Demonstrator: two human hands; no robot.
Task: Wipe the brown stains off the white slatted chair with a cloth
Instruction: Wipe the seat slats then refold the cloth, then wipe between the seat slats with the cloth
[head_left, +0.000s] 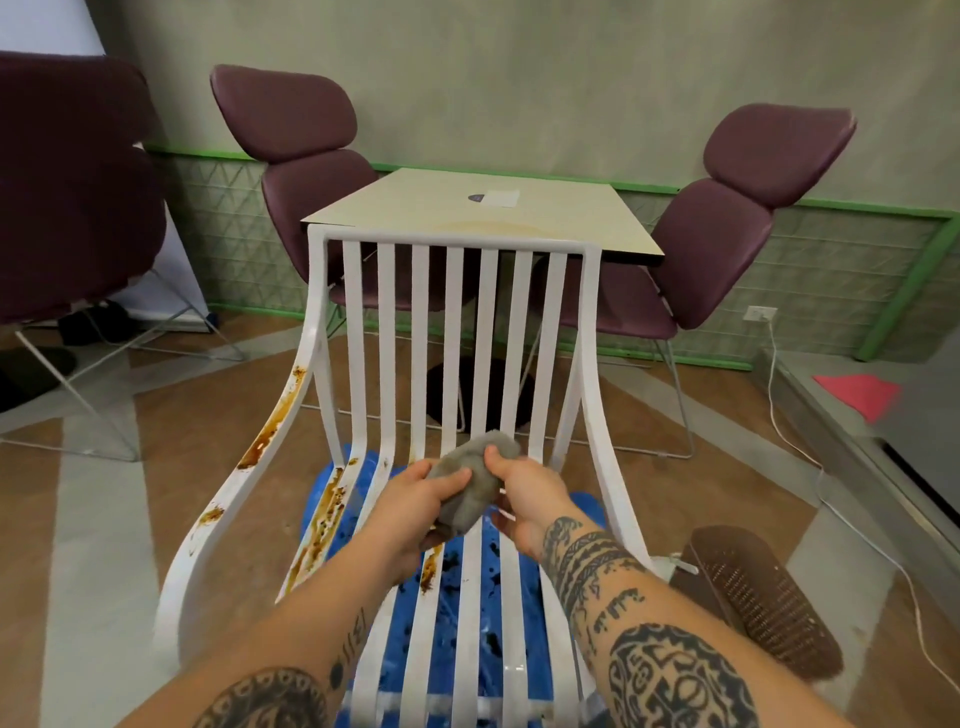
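Observation:
A white slatted chair (587, 332) stands right in front of me, its back toward a table. Brown stains (270, 428) run down its left armrest, and more streaks mark the left seat slats (327, 506). A bunched grey cloth (475, 486) hangs above the middle of the seat, held by both hands. My left hand (415, 506) grips its left side with the thumb on top. My right hand (524, 493) pinches its upper right side. The cloth's underside and the slats beneath my hands are hidden.
A blue plastic sheet (457, 597) lies on the floor under the chair. Behind it is a cream square table (571, 218) flanked by purple padded chairs (311, 176), (727, 234). A brown perforated object (758, 597) lies on the floor at right, near a white cable (831, 499).

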